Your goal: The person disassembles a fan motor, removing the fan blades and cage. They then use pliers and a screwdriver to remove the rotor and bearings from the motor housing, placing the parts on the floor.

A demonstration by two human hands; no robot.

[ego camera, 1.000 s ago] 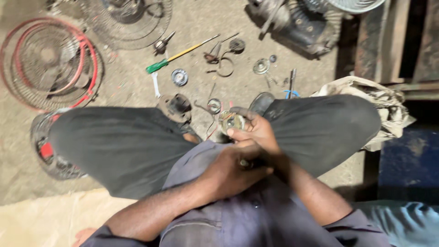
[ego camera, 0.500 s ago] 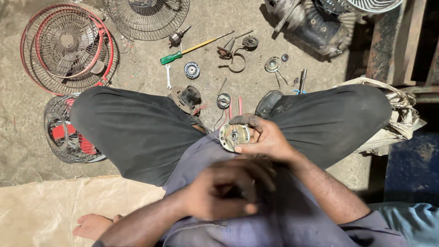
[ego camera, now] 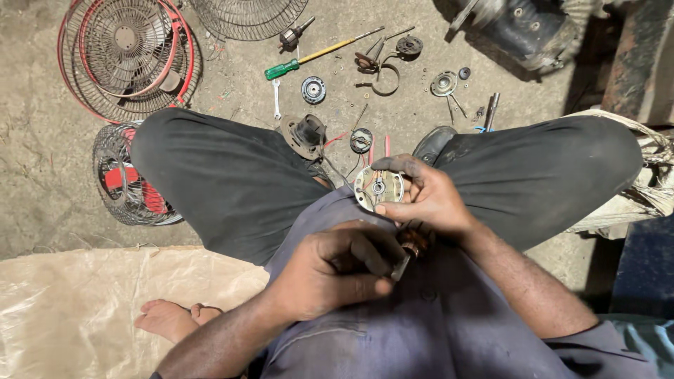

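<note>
I sit cross-legged on the ground in dark trousers. My right hand (ego camera: 428, 200) grips a round metal motor end cover (ego camera: 378, 188) with a small bearing at its centre and red wires behind it. My left hand (ego camera: 337, 270) is closed around a small metal tool or part (ego camera: 401, 265), its tip against a copper-wound motor piece (ego camera: 414, 242) under my right hand. Both hands meet over my lap.
Fan guards (ego camera: 126, 56) and a small red fan (ego camera: 130, 179) lie at left. A green-handled screwdriver (ego camera: 316, 55), a spanner (ego camera: 276, 98), a bearing (ego camera: 314, 89), a clamp ring (ego camera: 382, 77) and small parts lie ahead. A plastic sheet (ego camera: 84, 309) lies left; a dark machine body (ego camera: 526, 31) is at upper right.
The view has shifted so the parts on the ground sit lower in frame. My left hand has closed in under my right hand, up to the copper-wound piece.
</note>
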